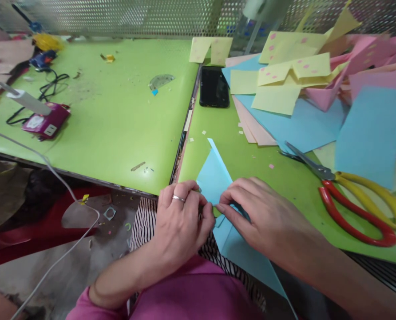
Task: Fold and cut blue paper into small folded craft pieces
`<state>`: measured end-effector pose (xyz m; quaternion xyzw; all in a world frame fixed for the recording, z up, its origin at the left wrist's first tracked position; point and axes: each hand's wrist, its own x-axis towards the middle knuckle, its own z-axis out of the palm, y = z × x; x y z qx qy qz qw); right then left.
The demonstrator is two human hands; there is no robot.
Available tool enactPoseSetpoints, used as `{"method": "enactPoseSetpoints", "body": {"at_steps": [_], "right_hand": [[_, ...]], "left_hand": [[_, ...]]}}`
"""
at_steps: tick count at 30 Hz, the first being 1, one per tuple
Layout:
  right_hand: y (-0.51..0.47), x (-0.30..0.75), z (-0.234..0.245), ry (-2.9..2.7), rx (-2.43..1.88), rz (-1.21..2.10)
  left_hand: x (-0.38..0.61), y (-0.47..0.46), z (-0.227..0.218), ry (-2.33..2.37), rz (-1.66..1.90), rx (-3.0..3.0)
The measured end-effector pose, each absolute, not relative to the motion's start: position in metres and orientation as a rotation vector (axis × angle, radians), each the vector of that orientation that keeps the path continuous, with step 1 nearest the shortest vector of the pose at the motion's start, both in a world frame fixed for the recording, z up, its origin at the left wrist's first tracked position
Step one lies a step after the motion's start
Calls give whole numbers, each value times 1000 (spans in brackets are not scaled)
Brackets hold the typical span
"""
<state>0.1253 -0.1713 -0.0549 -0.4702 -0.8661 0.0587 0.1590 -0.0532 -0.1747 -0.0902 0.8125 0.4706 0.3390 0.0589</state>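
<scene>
A light blue sheet of paper [216, 178], partly folded into a point, lies at the near edge of the green table [244, 155] and hangs over it toward my lap. My left hand [181, 218], with a ring on one finger, pinches the sheet from the left. My right hand [261, 213] pinches the same spot from the right. The fingertips of both hands meet at the fold in the middle, and the paper under them is hidden.
Red and yellow handled scissors [354, 200] lie to the right. A black phone [214, 86] lies further back. Stacks of blue, pink and yellow paper [294, 89] cover the far right. A second green table [111, 111] at left holds a magenta box [46, 122], cables and scraps.
</scene>
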Motion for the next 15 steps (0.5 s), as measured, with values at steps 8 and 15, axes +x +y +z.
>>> {"method": "enactPoseSetpoints", "body": {"at_steps": [8, 15], "right_hand": [[-172, 123, -53, -2435, -1383, 208], [-173, 124, -56, -2418, -1397, 212]], "left_hand": [[-60, -176, -91, 1238, 972, 2549], [-83, -186, -103, 1012, 880, 2885]]}}
